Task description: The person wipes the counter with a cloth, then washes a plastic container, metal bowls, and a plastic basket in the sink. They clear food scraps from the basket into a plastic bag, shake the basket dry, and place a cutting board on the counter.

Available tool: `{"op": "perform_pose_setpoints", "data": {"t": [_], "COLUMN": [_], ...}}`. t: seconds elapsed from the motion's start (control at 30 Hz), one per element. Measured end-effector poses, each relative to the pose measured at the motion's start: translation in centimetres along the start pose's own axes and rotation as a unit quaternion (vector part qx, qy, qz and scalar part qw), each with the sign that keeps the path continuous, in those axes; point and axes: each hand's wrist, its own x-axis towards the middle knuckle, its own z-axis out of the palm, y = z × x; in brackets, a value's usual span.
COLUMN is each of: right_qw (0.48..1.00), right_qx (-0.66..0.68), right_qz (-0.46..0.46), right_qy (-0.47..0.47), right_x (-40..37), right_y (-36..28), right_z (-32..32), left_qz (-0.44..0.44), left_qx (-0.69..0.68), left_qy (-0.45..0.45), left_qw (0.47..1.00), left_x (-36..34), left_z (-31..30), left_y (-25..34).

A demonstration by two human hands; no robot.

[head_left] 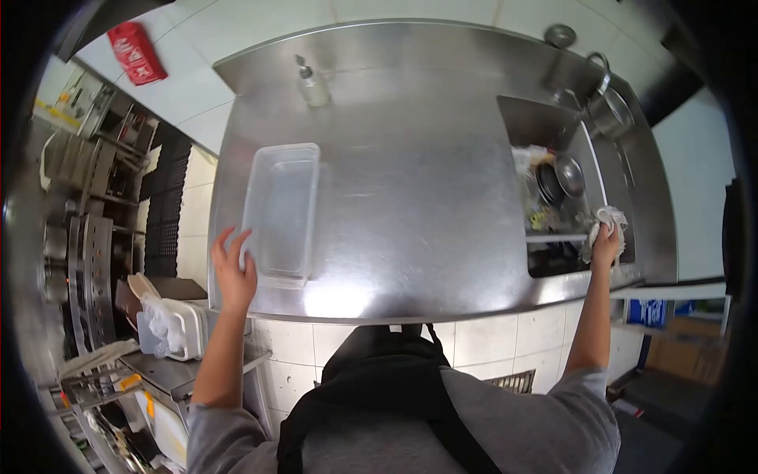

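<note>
My left hand [233, 272] lies open, fingers spread, against the near corner of the clear container [280, 209] on the steel counter [410, 197]. My right hand [606, 246] is closed around a white cloth [609, 217] at the near edge of the sink [537, 122]. A soap bottle [312, 83] stands at the back.

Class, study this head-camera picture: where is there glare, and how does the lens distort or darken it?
Head view: fisheye lens bows the steel counter; black vignette fills the corners; bright glare sits on its near edge beside the clear container; far-left shelves blur.
</note>
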Motion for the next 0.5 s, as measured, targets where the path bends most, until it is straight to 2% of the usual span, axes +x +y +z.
{"op": "perform_pose_setpoints", "data": {"t": [0.03, 0.07, 0.13, 0.17, 0.2, 0.23, 0.27, 0.3, 0.33, 0.4, 0.47, 0.5], "right_qw": [0.993, 0.979, 0.977, 0.965, 0.970, 0.953, 0.930, 0.905, 0.893, 0.860, 0.846, 0.841], "right_qx": [0.116, 0.189, 0.139, 0.081, 0.061, 0.045, 0.039, 0.001, 0.040, -0.200, -0.142, -0.150], "right_qz": [-0.014, 0.047, 0.090, 0.142, -0.155, -0.181, -0.239, -0.320, -0.245, -0.334, -0.338, -0.340], "right_qy": [-0.009, -0.064, -0.135, -0.207, -0.176, -0.239, -0.278, -0.278, -0.376, -0.329, -0.387, -0.393], "right_x": [-0.2, -1.9, -5.1, -7.3, -8.2, -10.9, -12.7, -14.9, -16.8, -20.5, -21.4, -22.0], "right_y": [-1.6, -5.7, -12.3, -17.9, -14.5, -18.4, -19.2, -20.2, -21.6, -28.3, -30.0, -30.8], "right_z": [1.6, 3.4, 7.7, 9.5, 14.3, 16.5, 20.4, 23.7, 26.6, 29.1, 32.0, 33.0], "left_qz": [0.016, 0.035, 0.023, 0.010, -0.019, -0.053, -0.092, -0.132, -0.160, -0.198, -0.247, -0.237], "left_qx": [-0.022, -0.044, -0.129, -0.175, -0.199, -0.205, -0.210, -0.216, -0.231, -0.255, -0.238, -0.246], "left_qy": [0.023, 0.045, 0.055, 0.048, 0.031, 0.020, 0.022, 0.023, 0.031, 0.041, -0.041, -0.032], "left_qw": [0.999, 0.997, 0.990, 0.983, 0.979, 0.977, 0.973, 0.967, 0.959, 0.946, 0.938, 0.939], "left_x": [2.6, 5.6, 12.5, 16.0, 19.4, 22.9, 26.0, 28.7, 31.2, 34.6, 36.3, 36.5], "left_z": [1.1, 2.4, 5.6, 7.9, 10.5, 14.4, 16.4, 18.4, 20.0, 22.3, 23.9, 24.5], "left_y": [0.0, -0.1, 0.6, 0.6, 0.6, -0.5, 0.0, 0.7, 1.1, 1.4, 1.1, 0.4]}}
